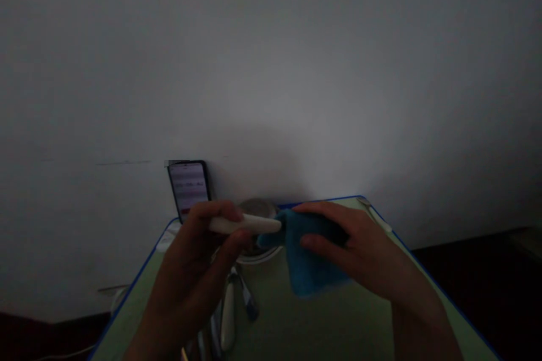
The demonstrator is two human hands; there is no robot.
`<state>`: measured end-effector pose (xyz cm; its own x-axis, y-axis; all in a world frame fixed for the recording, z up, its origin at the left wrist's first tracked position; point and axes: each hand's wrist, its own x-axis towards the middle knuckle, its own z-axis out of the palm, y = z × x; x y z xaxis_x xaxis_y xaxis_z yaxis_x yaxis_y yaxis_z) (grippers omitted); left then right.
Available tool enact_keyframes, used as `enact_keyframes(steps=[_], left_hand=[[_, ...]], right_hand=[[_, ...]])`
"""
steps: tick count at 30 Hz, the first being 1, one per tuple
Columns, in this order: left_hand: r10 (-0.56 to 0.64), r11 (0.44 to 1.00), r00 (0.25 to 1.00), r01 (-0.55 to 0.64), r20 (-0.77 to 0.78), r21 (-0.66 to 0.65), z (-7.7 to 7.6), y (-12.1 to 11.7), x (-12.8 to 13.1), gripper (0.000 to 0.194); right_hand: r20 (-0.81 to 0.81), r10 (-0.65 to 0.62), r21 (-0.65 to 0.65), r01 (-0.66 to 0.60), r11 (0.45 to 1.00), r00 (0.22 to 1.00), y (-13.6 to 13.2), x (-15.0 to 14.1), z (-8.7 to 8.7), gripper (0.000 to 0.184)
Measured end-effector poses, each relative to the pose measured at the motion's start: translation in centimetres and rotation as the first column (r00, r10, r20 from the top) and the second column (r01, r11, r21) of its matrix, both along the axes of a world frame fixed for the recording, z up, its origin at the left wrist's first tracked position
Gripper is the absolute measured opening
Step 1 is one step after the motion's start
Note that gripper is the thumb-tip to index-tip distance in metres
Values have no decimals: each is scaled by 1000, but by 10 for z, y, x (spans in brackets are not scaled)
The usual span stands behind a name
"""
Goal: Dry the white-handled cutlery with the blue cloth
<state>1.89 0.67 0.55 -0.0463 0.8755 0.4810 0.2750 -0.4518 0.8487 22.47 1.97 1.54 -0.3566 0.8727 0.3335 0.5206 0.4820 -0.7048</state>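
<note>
Premises: prob. a rm. in a home; which rm. cannot be det. Evid.: sm. blue-edged green table (330, 321), lower ctr., against plain wall (296, 67); cutlery (228, 316) on it, phone (190, 186) propped ctr.-left.

Dim, grey scene, underexposed. The pale wall (322, 84) is brightest near its middle and fades to gloom toward the corners; the light's source is out of view. A soft, blurry-edged shadow falls on the wall above the counter (330, 327). The phone (189, 187) has a softly lit, lilac-tinged screen, its text unreadable. The left fingers (220, 210) and right fingers (324, 248) look brown and shaded. The blue cloth (315, 268) has a blurred lower edge. The lower right corner sinks nearly to black.
</note>
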Motion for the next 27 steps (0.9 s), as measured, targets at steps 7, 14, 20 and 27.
enact_keyframes(steps=[7, 14, 20, 27], left_hand=[[-24, 999, 999, 25, 34, -20, -4, 3, -3, 14], [-207, 978, 978, 207, -38, -5, -8, 9, -13, 13], [-202, 979, 979, 202, 23, -5, -10, 8, -9, 12], [-74, 997, 975, 65, 209, 51, -6, 3, 5, 15]], right_hand=[[115, 177, -47, -172, 984, 978, 0, -6, -2, 44], [115, 168, 8, -170, 985, 979, 4, -11, 5, 18], [36, 75, 111, -78, 991, 997, 4, -14, 7, 20], [-179, -92, 224, 132, 966, 980, 3, -22, -1, 12]])
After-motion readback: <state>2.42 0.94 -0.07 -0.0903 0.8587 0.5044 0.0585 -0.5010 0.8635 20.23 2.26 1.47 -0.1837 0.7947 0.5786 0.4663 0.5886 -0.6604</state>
